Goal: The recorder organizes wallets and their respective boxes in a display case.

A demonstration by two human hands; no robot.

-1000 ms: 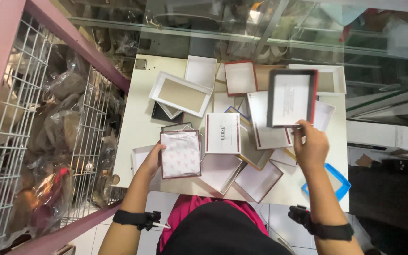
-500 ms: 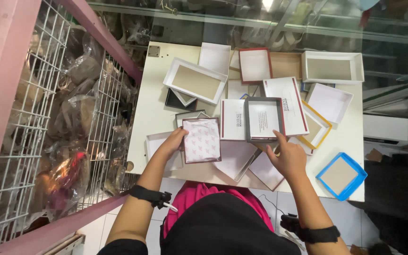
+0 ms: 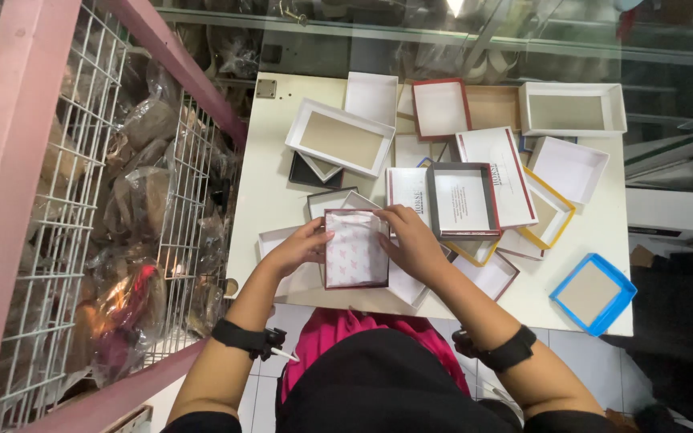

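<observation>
My left hand (image 3: 298,247) grips the left edge of a small box with a dark red rim and patterned white tissue inside (image 3: 356,250). My right hand (image 3: 412,237) holds the same box at its right and top edge. The box sits low over the near part of a white table (image 3: 270,184). Just right of my right hand lies a grey-rimmed lid with a white printed face (image 3: 462,200), resting on other boxes.
Several open box halves cover the table: a large white tray (image 3: 340,138), a red-rimmed one (image 3: 440,109), a yellow-rimmed one (image 3: 552,210), a blue-rimmed one (image 3: 592,293) at the near right corner. A wire basket of bagged goods (image 3: 146,200) stands to the left.
My right hand set the grey-rimmed lid down on the pile, then moved left onto the tissue-lined box. The left hand stayed on that box.
</observation>
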